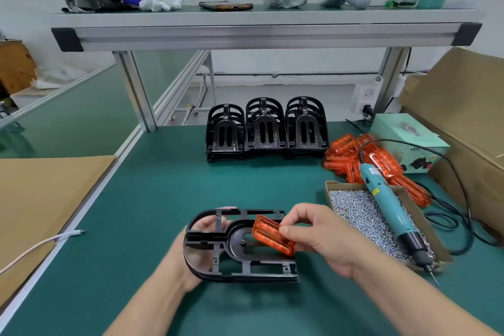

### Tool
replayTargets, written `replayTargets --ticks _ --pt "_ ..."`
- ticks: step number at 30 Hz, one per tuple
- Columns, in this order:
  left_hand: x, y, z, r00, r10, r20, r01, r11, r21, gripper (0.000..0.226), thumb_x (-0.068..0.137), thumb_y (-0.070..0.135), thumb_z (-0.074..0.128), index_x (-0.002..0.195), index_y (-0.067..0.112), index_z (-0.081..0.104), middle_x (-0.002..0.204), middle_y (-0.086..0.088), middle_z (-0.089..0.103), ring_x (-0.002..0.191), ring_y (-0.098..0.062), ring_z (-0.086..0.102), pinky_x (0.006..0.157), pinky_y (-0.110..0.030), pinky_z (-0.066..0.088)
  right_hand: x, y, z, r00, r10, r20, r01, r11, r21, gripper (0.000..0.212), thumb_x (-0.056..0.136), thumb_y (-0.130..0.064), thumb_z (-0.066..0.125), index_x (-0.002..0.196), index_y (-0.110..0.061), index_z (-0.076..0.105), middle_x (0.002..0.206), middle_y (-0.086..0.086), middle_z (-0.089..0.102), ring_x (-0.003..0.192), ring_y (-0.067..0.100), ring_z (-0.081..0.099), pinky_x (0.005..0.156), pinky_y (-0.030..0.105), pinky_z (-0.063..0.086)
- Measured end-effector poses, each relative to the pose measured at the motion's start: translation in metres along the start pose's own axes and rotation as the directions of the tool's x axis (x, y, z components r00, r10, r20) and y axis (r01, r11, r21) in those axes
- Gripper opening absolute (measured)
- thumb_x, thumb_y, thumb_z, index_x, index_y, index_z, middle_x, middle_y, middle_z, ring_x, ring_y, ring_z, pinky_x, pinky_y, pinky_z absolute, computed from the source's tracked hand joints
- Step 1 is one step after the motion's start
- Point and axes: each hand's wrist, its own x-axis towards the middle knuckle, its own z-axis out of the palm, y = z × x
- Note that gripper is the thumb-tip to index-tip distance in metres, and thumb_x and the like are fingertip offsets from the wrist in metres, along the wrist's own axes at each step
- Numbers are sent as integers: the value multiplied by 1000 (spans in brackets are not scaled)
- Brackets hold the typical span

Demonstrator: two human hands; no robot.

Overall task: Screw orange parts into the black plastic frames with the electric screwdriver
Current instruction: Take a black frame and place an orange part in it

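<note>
Seating step: right hand point(321, 237) pinching orange part point(272, 234) over black frame point(240, 247), left hand point(201, 240) gripping frame. Next needs screwdriver point(392, 213) at 3 o'clock.

The left hand point(178, 262), at seven o'clock, is gripping a black frame point(245, 277) from beneath. The right hand point(324, 234), at five o'clock, is pinching an orange part point(272, 236).

We've got three stacks of black frames point(266, 131), one single black frame point(234, 240), one separate orange part point(268, 233), one electric screwdriver point(392, 215), one box of screws point(418, 217), and an orange pile point(351, 155) too heaped to count.
</note>
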Motion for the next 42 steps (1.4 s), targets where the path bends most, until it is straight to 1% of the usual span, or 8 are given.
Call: replayTargets --ticks 5,11,15,18,26,32,37,42 --pt "-19 5 -26 999 -12 39 13 1000 -11 51 96 48 44 116 8 67 104 -24 71 74 -26 71 63 -32 61 -1 3 -1 998 -29 -62 21 992 -125 13 87 6 71 80 -2 65 89 9 68 67 15 66 67 27 60" --pt "-35 -2 -26 993 115 38 -120 882 456 20 93 7 63 95 19 78 98 -16 75 82 -24 73 72 -23 57 1 12 0 994 -50 -95 16 945 -328 8 87 -5 75 82 -7 69 97 13 72 81 30 68 89 51 57" --pt "-35 -5 -21 987 158 4 -135 831 540 24 93 6 64 91 23 80 91 -9 77 78 -20 73 70 -18 55 -2 15 -4 993 -111 -47 70 846 -528 11 84 -15 79 77 -20 73 99 -5 71 98 14 66 96 38 51" --pt "-35 -10 -16 986 166 -10 -128 799 588 22 92 6 66 89 22 81 88 -6 77 76 -19 73 69 -17 55 -3 15 -11 980 -196 28 164 722 -672 13 84 -22 79 76 -30 73 113 -20 59 115 2 52 96 11 33" --pt "-40 -16 -9 971 237 -30 -146 690 709 19 93 10 66 91 25 78 82 4 77 77 -12 74 78 -25 58 -4 33 7 964 -246 104 232 578 -782 5 86 -25 78 82 -26 77 122 -14 58 130 4 33 97 17 22" --pt "-48 -22 -3 904 423 55 -246 413 877 20 93 19 66 101 34 76 99 23 67 98 4 61 87 -14 44 -7 46 11 937 -343 72 268 570 -776 12 85 -20 78 77 -24 69 115 -13 59 120 2 37 90 -4 17" --pt "-53 -26 3 847 510 149 -302 232 924 25 94 15 64 113 28 73 113 17 60 114 -8 48 101 -24 37 -8 55 12 922 -386 38 279 591 -757 25 83 -14 77 73 -21 55 108 -9 58 112 4 42 88 2 28" --pt "-66 -28 23 654 490 577 -616 -98 782 21 90 46 57 96 36 75 109 25 66 118 -7 52 103 -37 33 -8 55 15 912 -409 45 289 559 -778 23 83 -14 73 74 -21 54 106 -2 59 114 13 45 92 21 37"
